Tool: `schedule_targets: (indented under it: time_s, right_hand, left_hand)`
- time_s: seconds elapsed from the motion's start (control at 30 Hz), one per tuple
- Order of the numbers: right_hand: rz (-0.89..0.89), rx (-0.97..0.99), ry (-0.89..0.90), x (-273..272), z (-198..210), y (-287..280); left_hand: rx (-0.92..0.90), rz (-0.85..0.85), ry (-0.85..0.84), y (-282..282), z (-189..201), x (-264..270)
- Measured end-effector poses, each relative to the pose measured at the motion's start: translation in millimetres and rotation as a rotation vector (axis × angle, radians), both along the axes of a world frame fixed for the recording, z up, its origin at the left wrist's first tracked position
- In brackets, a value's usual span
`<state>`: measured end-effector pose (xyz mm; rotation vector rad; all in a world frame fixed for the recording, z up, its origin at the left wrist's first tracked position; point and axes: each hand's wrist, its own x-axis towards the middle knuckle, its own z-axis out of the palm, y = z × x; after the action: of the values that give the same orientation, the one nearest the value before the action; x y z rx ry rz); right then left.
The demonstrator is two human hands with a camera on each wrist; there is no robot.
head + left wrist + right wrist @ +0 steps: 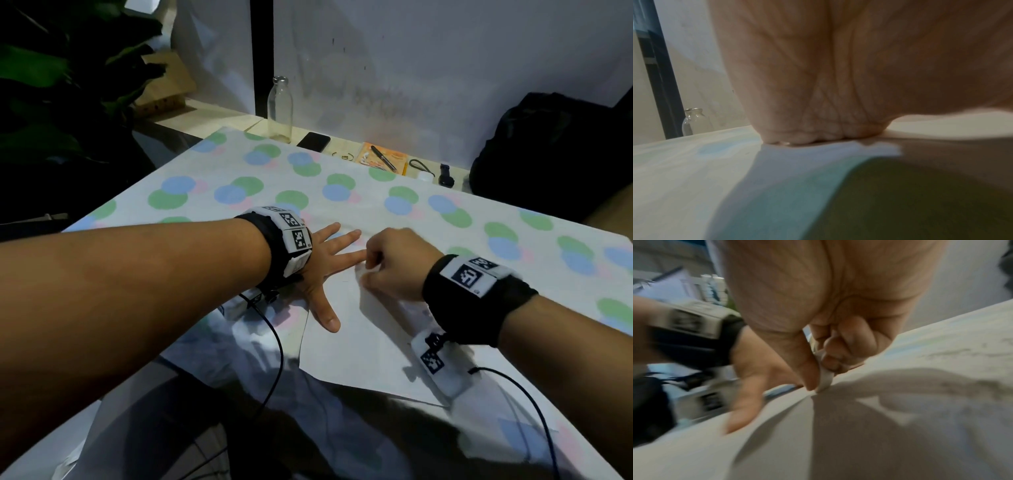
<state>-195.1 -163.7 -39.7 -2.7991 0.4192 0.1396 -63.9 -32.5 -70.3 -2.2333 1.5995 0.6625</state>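
Note:
A big sheet of wrapping paper [376, 192], white with green, blue and pink dots, covers the table. Its near part is folded over, white underside up [356, 346]. My left hand [325, 263] lies flat with spread fingers on the folded flap and presses it down; in the left wrist view only the palm [818, 81] on the paper shows. My right hand [390, 263] pinches the flap's corner between thumb and curled fingers, and in the right wrist view a small strip of paper [825, 378] sits in that pinch beside my left hand [748, 386].
Along the back edge stand an empty glass bottle [280, 109], a black phone [313, 141], an orange pad with a pen [383, 158] and small items. A black bag [551, 150] fills the back right. Cables [274, 342] hang at the near edge.

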Motion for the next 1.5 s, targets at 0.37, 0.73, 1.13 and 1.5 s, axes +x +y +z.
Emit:
schedule_targets:
  time_s: [0.37,0.73,1.13,1.5]
  right_hand:
    - [-0.091,0.009,-0.03,-3.1,-2.0,-9.2]
    - [-0.135,0.012,-0.012,-9.9,4.9,-18.6]
    - [-0.184,0.049,-0.004,-12.2,5.1,-23.2]
    - [-0.201,0.016,0.029,-11.2,10.1,-26.4]
  left_hand:
    - [-0.008,0.007,0.011,0.7,1.6,-0.7]
    - [-0.033,0.016,0.033,0.7,-4.0,3.2]
    - [-0.036,0.01,0.032,0.9,-7.0,5.2]
    - [-0.014,0.014,0.026,0.4,-4.4,4.3]
